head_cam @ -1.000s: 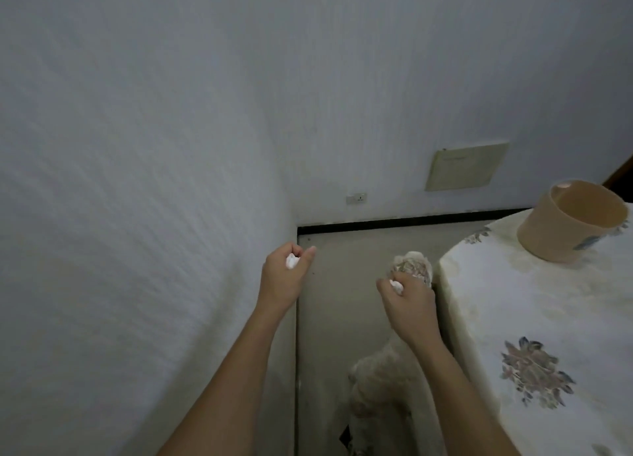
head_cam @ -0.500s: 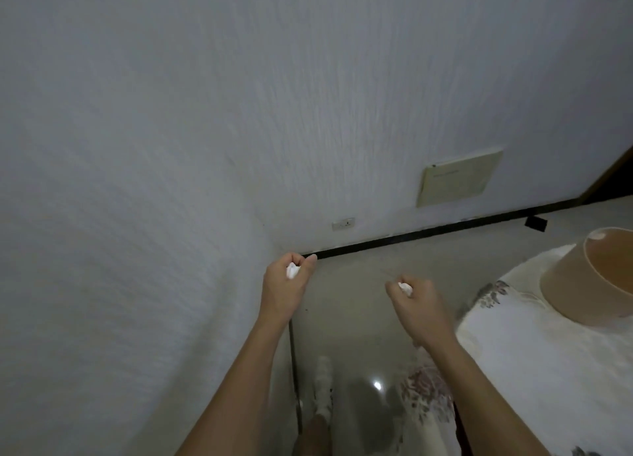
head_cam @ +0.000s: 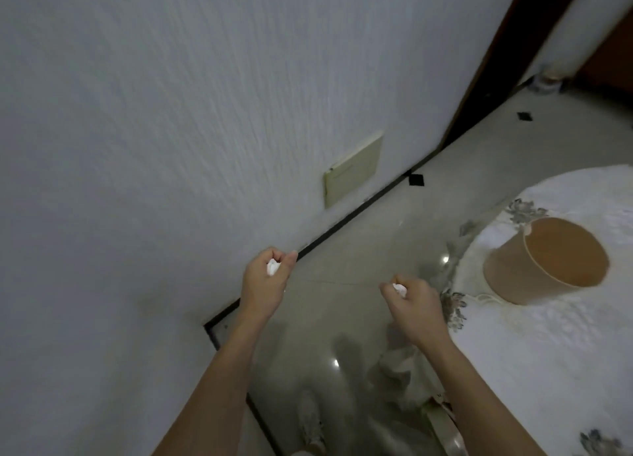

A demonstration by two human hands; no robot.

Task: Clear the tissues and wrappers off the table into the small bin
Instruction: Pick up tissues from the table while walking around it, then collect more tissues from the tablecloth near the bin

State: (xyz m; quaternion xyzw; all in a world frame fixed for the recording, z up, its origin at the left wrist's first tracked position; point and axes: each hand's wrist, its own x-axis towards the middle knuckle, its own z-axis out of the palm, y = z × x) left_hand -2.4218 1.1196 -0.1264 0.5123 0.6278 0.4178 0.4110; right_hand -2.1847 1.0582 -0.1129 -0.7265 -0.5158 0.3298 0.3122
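My left hand (head_cam: 265, 282) is closed around a small white crumpled tissue (head_cam: 273, 268) and hovers over the floor by the wall. A second white tissue wad (head_cam: 399, 289) is gripped in my right hand (head_cam: 412, 308), just left of the table's edge. The small tan bin (head_cam: 544, 259) lies tilted on the table (head_cam: 534, 349), its open mouth facing right and up; it is to the right of my right hand. The table wears a white cloth with flower prints. No other tissues or wrappers show on the cloth.
A white wall with a beige cover plate (head_cam: 352, 167) fills the left and middle. Grey glossy floor (head_cam: 342, 301) runs between wall and table. A dark door frame (head_cam: 496, 51) stands at the upper right. My shoe (head_cam: 310, 418) is below.
The view has swung right and tilted, so the bin and table now sit closer and the door frame has come into sight. Both hands still hold their tissues, slightly further apart.
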